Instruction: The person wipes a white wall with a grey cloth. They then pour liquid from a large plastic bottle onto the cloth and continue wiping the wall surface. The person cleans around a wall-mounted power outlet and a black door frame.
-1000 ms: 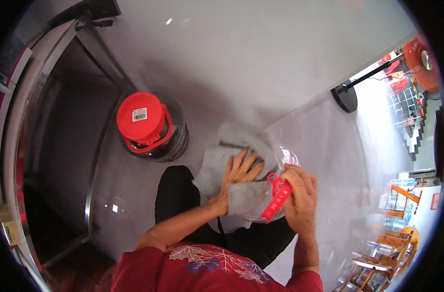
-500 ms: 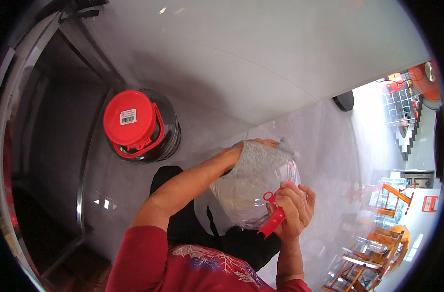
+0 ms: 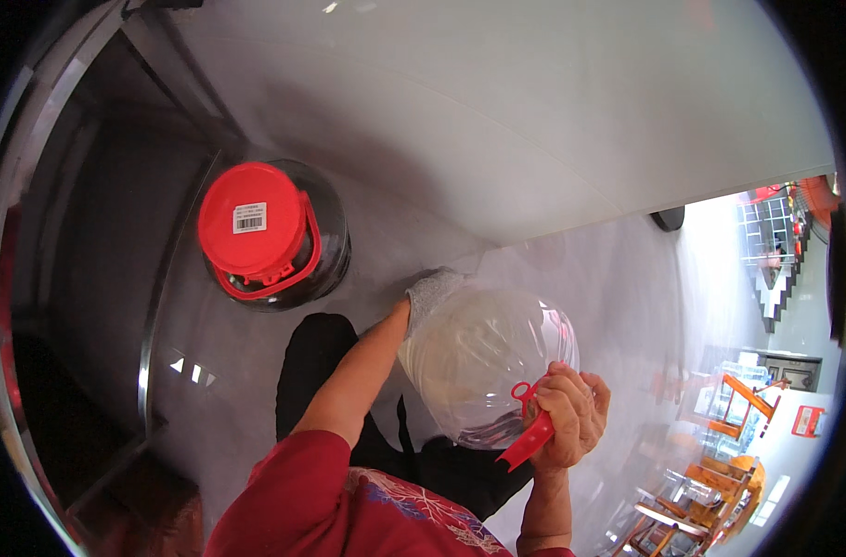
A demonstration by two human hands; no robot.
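A large, rounded jar of clear plastic [image 3: 483,348] is tilted in front of my knees. My right hand [image 3: 569,416] is closed around its red handle [image 3: 527,444], at the jar's lower right. A small red ring [image 3: 522,391] shows beside my fingers. On the far left side of the jar, my left hand [image 3: 408,306] holds a grey cloth [image 3: 434,291] against the wall. The cloth and the jar hide most of that hand's fingers.
A dark jar [image 3: 335,251] with a red lid [image 3: 251,218] and handle stands at left on the grey floor. Beyond is a pale panel [image 3: 534,102]. A metal-framed dark unit [image 3: 149,371] lines the left. Wooden chairs [image 3: 720,492] are at lower right.
My left hand has drawn the cloth leftward and down, from the jar's top to its far left side. My right hand keeps the handle and has shifted slightly right and down.
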